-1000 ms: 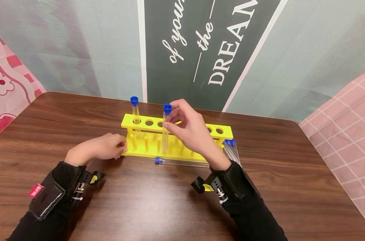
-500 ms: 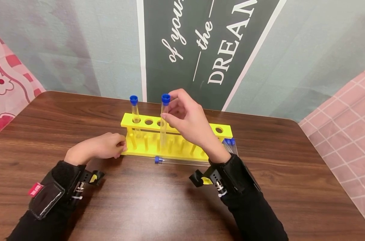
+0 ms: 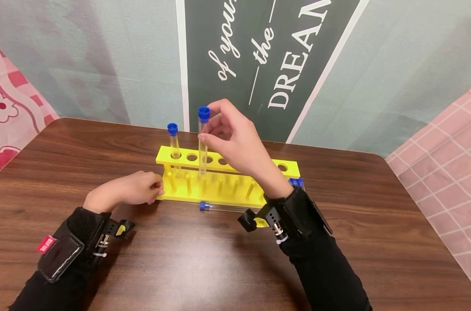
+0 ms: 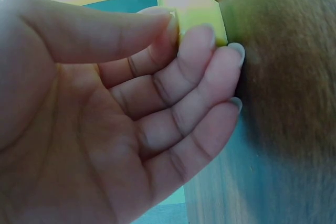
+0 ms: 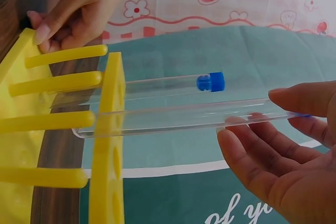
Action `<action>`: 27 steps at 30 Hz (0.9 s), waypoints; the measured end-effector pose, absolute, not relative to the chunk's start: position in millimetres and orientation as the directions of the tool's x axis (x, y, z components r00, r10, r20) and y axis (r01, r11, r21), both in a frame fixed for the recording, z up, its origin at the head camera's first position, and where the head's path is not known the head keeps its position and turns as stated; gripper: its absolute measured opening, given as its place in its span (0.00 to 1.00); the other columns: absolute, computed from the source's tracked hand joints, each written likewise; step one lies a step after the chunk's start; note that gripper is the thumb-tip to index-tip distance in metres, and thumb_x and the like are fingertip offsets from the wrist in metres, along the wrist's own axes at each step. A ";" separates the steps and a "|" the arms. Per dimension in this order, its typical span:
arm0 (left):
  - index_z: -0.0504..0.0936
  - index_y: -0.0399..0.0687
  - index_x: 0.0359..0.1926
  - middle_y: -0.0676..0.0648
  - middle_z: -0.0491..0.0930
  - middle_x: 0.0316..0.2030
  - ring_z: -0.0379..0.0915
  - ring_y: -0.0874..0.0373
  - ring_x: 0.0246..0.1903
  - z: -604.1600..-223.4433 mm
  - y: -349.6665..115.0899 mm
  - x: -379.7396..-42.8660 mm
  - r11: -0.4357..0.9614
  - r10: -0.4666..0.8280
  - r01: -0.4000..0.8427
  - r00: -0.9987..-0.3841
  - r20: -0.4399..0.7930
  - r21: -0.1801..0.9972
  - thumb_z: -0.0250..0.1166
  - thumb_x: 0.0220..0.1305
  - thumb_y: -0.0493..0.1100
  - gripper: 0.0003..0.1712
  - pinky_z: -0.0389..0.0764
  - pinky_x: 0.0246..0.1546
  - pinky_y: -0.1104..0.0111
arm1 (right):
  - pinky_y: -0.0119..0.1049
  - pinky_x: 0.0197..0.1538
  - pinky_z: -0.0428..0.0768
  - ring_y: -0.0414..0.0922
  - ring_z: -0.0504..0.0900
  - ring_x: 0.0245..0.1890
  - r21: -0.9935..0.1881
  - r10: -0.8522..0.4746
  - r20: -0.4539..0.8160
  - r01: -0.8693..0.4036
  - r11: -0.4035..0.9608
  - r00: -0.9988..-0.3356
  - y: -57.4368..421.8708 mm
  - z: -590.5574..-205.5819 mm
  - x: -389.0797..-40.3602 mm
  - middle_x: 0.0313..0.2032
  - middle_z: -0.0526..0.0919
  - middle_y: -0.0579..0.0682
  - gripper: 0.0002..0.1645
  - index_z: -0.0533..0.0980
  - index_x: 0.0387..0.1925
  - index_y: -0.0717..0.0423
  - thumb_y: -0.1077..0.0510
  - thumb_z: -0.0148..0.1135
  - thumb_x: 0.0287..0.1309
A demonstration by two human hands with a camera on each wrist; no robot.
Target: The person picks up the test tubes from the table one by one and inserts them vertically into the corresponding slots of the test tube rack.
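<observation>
My right hand point(image 3: 237, 140) pinches a clear test tube point(image 3: 202, 151) with a blue cap near its top, between thumb and fingers. The tube is upright, and its lower part overlaps the top plate of the yellow test tube rack point(image 3: 184, 156). In the right wrist view, the rounded bottom of this tube point(image 5: 157, 119) shows beside the pegs, past the plate. My left hand point(image 3: 132, 189) grips the left end of the rack's base with thumb and curled fingers. Another capped test tube point(image 3: 174, 141) stands in the leftmost hole.
One capped tube point(image 3: 224, 207) lies on the wooden table point(image 3: 204, 263) along the rack's front edge. More blue-capped tubes point(image 3: 296, 182) lie by the rack's right end, partly hidden by my right arm. A printed cloth backdrop point(image 3: 142, 65) hangs behind the table.
My right hand has lifted the test tube and carried it slightly left; its bottom has risen from near the rack's base to just below the top plate. My left hand has stayed in place.
</observation>
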State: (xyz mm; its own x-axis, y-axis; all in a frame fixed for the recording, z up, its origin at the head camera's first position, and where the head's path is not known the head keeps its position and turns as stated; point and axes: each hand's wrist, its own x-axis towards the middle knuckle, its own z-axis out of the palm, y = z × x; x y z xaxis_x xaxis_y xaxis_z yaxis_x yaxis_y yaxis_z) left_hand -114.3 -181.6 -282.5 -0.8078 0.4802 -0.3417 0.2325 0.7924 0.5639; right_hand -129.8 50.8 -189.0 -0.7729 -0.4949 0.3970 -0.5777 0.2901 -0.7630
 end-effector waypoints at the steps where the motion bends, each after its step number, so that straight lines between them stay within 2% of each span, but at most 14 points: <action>1: 0.71 0.39 0.28 0.50 0.68 0.17 0.61 0.59 0.18 -282.5 -181.6 -114.4 0.793 0.479 0.231 -0.808 -0.343 0.564 0.49 0.62 0.32 0.07 0.63 0.23 0.68 | 0.35 0.31 0.76 0.40 0.78 0.30 -0.763 -0.497 0.396 -0.578 0.290 -0.772 50.1 -187.9 -130.1 0.31 0.78 0.51 0.18 0.66 0.46 0.59 0.66 0.60 0.54; 4: 0.71 0.39 0.28 0.50 0.69 0.17 0.61 0.59 0.19 -283.0 -181.8 -114.6 0.793 0.478 0.228 -0.807 -0.346 0.565 0.49 0.62 0.32 0.07 0.62 0.23 0.68 | 0.36 0.29 0.76 0.40 0.78 0.30 -0.767 -0.499 0.391 -0.574 0.288 -0.773 48.5 -184.6 -130.7 0.32 0.78 0.51 0.18 0.66 0.46 0.58 0.66 0.60 0.54; 10: 0.71 0.39 0.28 0.50 0.69 0.17 0.61 0.59 0.19 -283.6 -181.7 -115.1 0.794 0.478 0.227 -0.807 -0.348 0.564 0.49 0.62 0.32 0.07 0.62 0.23 0.68 | 0.34 0.38 0.77 0.42 0.78 0.30 -0.777 -0.489 0.393 -0.565 0.277 -0.779 45.6 -177.9 -133.5 0.31 0.78 0.53 0.19 0.67 0.46 0.60 0.67 0.60 0.53; 16: 0.71 0.39 0.28 0.50 0.68 0.17 0.61 0.59 0.18 -283.5 -181.4 -115.2 0.797 0.476 0.230 -0.809 -0.345 0.559 0.50 0.63 0.33 0.07 0.63 0.23 0.68 | 0.33 0.38 0.77 0.44 0.78 0.30 -0.786 -0.515 0.393 -0.569 0.241 -0.762 40.7 -169.3 -135.3 0.31 0.76 0.55 0.19 0.67 0.46 0.61 0.70 0.59 0.53; 20: 0.71 0.39 0.28 0.50 0.69 0.17 0.61 0.59 0.18 -283.6 -181.3 -115.3 0.796 0.476 0.231 -0.809 -0.344 0.559 0.50 0.62 0.33 0.07 0.63 0.22 0.68 | 0.33 0.38 0.77 0.45 0.78 0.31 -0.797 -0.544 0.344 -0.545 0.262 -0.765 37.4 -161.9 -137.1 0.31 0.76 0.55 0.17 0.66 0.45 0.61 0.70 0.58 0.53; 27: 0.71 0.39 0.28 0.50 0.69 0.17 0.61 0.59 0.19 -283.7 -181.5 -115.2 0.796 0.479 0.233 -0.807 -0.345 0.559 0.49 0.62 0.33 0.07 0.63 0.23 0.68 | 0.32 0.37 0.76 0.42 0.78 0.31 -0.778 -0.583 0.282 -0.537 0.326 -0.762 31.8 -150.7 -137.8 0.30 0.78 0.53 0.15 0.67 0.43 0.58 0.68 0.58 0.54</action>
